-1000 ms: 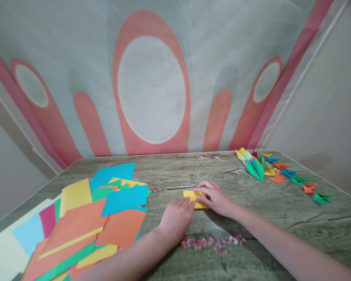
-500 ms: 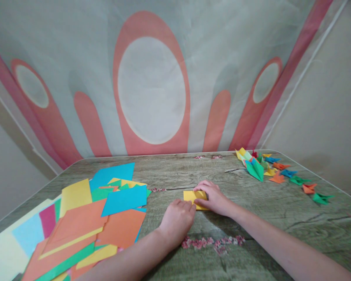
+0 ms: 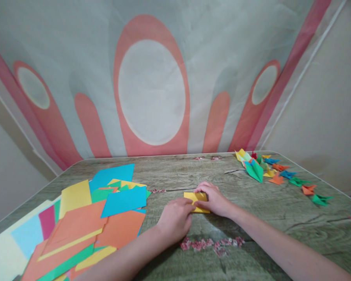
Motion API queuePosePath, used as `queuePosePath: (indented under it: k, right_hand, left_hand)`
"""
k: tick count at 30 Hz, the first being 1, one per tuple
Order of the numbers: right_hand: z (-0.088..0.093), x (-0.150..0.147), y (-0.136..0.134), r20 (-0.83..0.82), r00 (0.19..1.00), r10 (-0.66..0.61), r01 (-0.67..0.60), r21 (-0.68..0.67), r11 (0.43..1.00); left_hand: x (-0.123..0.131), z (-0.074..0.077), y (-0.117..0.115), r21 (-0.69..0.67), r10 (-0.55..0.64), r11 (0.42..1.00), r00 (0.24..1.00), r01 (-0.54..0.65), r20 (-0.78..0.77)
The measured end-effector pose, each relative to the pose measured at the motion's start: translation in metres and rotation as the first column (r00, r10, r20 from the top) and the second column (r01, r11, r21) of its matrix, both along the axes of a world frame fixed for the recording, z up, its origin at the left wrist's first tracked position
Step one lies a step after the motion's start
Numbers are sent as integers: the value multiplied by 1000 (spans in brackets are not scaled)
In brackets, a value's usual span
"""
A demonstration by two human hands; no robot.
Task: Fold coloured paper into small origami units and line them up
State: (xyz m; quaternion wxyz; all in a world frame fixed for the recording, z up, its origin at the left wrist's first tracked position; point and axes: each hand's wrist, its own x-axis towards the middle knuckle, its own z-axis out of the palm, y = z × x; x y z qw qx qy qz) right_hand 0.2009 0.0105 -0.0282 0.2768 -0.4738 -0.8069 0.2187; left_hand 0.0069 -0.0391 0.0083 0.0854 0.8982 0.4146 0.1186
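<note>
A small folded yellow paper (image 3: 196, 197) lies flat on the wood-grain table (image 3: 280, 210), near the middle. My left hand (image 3: 175, 220) has its fingers curled and pinches the paper's near left corner. My right hand (image 3: 213, 199) lies over the paper's right side, fingers bent and pressing it down onto the table. Both hands cover part of the sheet, so its folds are partly hidden.
A loose heap of coloured paper sheets (image 3: 84, 222) in orange, blue, yellow and green covers the table's left. Several small folded paper figures (image 3: 269, 169) lie at the far right. Pink scraps (image 3: 210, 244) lie near my wrists. A patterned cloth (image 3: 152, 89) hangs behind.
My left hand has slid slightly right and closed onto the yellow paper's corner. My right hand has stayed on the paper with small finger shifts.
</note>
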Motion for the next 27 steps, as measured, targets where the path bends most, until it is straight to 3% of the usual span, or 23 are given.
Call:
queuePosePath:
  k: [3, 6, 14, 20, 23, 27]
  right_hand:
    - [2, -1, -2, 13, 1000, -14, 14, 4, 1000]
    - [5, -2, -3, 39, 999, -24, 24, -5, 1000]
    - [5, -1, -3, 42, 999, -14, 15, -16, 1000]
    - [6, 1, -6, 12, 1000, 0, 0, -23, 1000]
    - [8, 1, -6, 3, 1000, 0, 0, -21, 1000]
    - [13, 4, -6, -83, 996, 25, -28, -28, 999]
  left_hand:
    - [-5, -1, 11, -67, 94, 994, 982, -84, 165]
    - [-8, -2, 27, -94, 153, 986, 967, -136, 204]
    - [-2, 5, 63, -225, 143, 964, 990, -143, -18]
    - [2, 5, 81, -423, 193, 878, 975, -222, -111]
    - [0, 1, 82, -488, 190, 854, 981, -180, -29]
    - [-3, -2, 78, -501, 232, 862, 938, -76, 256]
